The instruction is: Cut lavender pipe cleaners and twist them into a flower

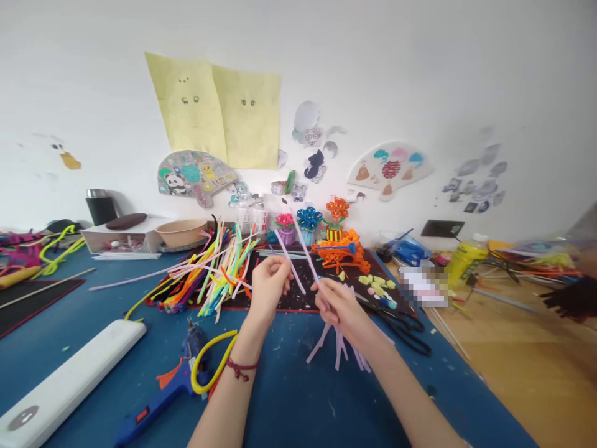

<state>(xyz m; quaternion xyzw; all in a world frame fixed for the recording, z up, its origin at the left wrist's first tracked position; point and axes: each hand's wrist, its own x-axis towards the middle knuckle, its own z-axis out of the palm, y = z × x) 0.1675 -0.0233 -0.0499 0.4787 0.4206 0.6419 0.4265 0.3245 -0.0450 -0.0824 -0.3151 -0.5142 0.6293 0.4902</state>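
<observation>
"So, is any writing showing?"

"Yes, a red double-happiness character is standing out on the white fan (368, 177) on the wall. Red characters are marking the white bottles (259, 216) by the far edge of the bench (298, 392), but they're looking too small for reading. The label on the yellow bottle (466, 258), toward the right edge, is blurring out."

"And what are the hands doing?"

"The left hand (273, 277) is pinching one fuzzy lilac stem (297, 277) between thumb and fingertips. The right hand (338, 305) is pinching a second lilac stem (304, 242), long, straight and slanting upward. Both stems are hanging above the black mat (298, 303), near the middle of the far edge."

"What's showing under the right hand?"

"Shorter lilac lengths (319, 344) are fanning out; I'm not managing to tell whether the palm is gripping them."

"Anything else?"

"Fluffy multicoloured stems (224, 267) are heaping up left of the mat's middle. Fuzzy flowers (309, 219) in ribbed pots are lining the far edge, and a blue plastic glue gun (161, 401) is lying toward the near left corner."
</observation>
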